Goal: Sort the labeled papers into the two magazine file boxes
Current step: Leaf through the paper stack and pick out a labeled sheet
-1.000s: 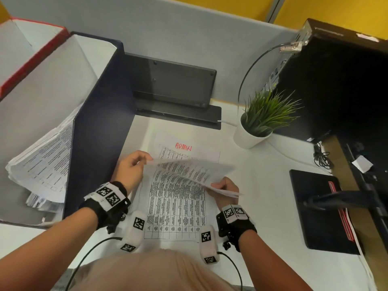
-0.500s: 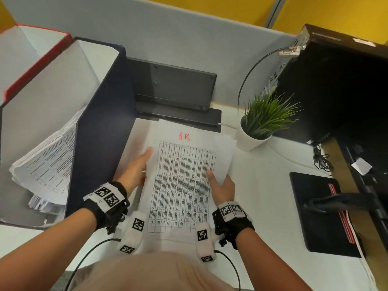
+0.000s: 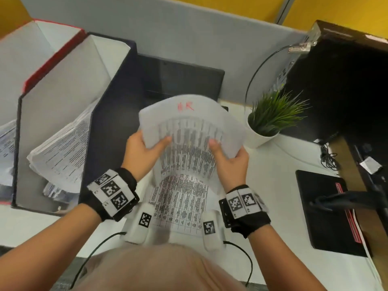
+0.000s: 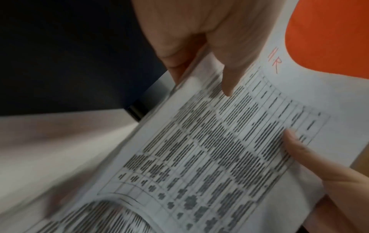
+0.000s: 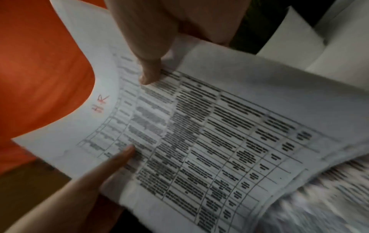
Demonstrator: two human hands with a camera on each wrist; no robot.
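Observation:
A printed table sheet marked "HR" in red (image 3: pixel 189 120) is lifted and bowed above the paper stack (image 3: pixel 180 202) on the desk. My left hand (image 3: pixel 142 150) pinches its left edge, thumb on top (image 4: pixel 229 75). My right hand (image 3: pixel 231 158) pinches the right edge, thumb on the print (image 5: pixel 149 71). The dark blue file box (image 3: pixel 109 122) stands just left of the hands and holds leaning papers (image 3: pixel 63 148). The red-edged file box (image 3: pixel 52 59) stands behind it at the far left, with more papers (image 3: pixel 6 139) in it.
A potted plant (image 3: pixel 270 118) stands right of the sheet. A black stand (image 3: pixel 180 80) sits behind it against the grey partition. A black pad (image 3: pixel 327 208) lies at the right, next to dark equipment (image 3: pixel 346 80) and cables.
Half a second ago the HR sheet lay flat on the stack between my hands. Both hands now pinch its sides and have raised it, curving it upward.

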